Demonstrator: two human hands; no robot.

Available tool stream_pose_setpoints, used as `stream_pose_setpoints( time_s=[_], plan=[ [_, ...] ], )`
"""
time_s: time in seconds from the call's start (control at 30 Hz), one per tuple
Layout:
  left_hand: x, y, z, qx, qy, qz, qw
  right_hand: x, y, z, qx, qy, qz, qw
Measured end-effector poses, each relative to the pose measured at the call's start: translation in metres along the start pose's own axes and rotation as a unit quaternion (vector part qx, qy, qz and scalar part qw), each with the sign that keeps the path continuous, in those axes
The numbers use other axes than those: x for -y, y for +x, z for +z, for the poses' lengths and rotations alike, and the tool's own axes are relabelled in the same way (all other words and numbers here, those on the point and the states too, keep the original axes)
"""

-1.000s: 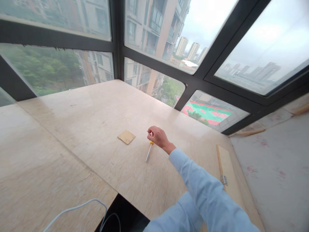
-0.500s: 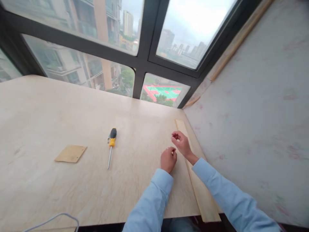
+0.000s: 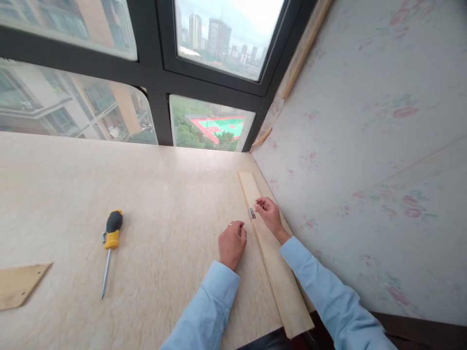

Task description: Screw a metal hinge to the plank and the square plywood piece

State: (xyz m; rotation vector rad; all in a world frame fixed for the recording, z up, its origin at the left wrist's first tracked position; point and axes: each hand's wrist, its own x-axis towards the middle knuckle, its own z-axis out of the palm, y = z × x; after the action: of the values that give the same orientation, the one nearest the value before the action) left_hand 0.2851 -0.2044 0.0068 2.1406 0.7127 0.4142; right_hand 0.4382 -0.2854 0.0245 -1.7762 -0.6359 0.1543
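A long pale wooden board (image 3: 279,277) lies along the wall on the right, its near end jutting past the table edge. At its left edge, toward the far end, sits a small metal hinge-like plate (image 3: 252,213) with holes. My right hand (image 3: 270,216) is over the board just right of the plate, thumb and fingertips pinched; whatever is between them is too small to make out. Left of the board, my left hand (image 3: 232,244) rests on the tabletop with its fingers curled closed, their contents hidden. A ring shows on it.
A yellow and black screwdriver (image 3: 112,234) lies on the marbled tabletop (image 3: 156,291) to the left, a small metal piece (image 3: 104,236) beside its handle. Farther left is a thin wooden plate (image 3: 22,286) with two holes. Windows (image 3: 211,119) stand behind, a papered wall (image 3: 350,175) at right.
My view has shifted right and closer, so the screwdriver and thin plate appear farther left. The metal plate on the board now shows beside my right hand. Both hands keep their closed shapes.
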Motion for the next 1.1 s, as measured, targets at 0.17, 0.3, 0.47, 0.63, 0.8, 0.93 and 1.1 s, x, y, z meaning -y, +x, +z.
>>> stream_pose_setpoints(
  time_s=[0.17,0.3,0.47,0.63,0.8,0.93,1.1],
  plan=[
    [0.0,0.004,0.002,-0.002,0.015,0.0,1.0,-0.017,0.008,-0.005,0.005,0.031,0.018,0.999],
    [0.0,0.005,0.004,-0.015,0.02,0.001,1.0,-0.023,0.009,-0.009,0.01,0.064,0.033,0.997],
    [0.0,0.006,0.005,-0.021,0.023,-0.007,0.999,-0.022,0.007,-0.008,0.023,0.055,0.02,0.998],
    [0.0,0.006,0.005,-0.022,0.023,0.002,0.999,-0.022,0.003,-0.007,0.076,-0.024,-0.017,0.997],
    [0.0,0.005,0.005,-0.022,0.034,0.014,0.999,-0.022,0.003,-0.007,0.071,-0.023,-0.033,0.997],
    [-0.001,0.003,0.004,-0.02,0.03,0.01,0.999,-0.023,0.004,-0.008,0.063,-0.025,-0.039,0.997],
    [-0.001,0.003,0.004,-0.018,0.021,0.012,1.0,-0.023,0.004,-0.008,0.065,-0.052,-0.069,0.994]
  ],
)
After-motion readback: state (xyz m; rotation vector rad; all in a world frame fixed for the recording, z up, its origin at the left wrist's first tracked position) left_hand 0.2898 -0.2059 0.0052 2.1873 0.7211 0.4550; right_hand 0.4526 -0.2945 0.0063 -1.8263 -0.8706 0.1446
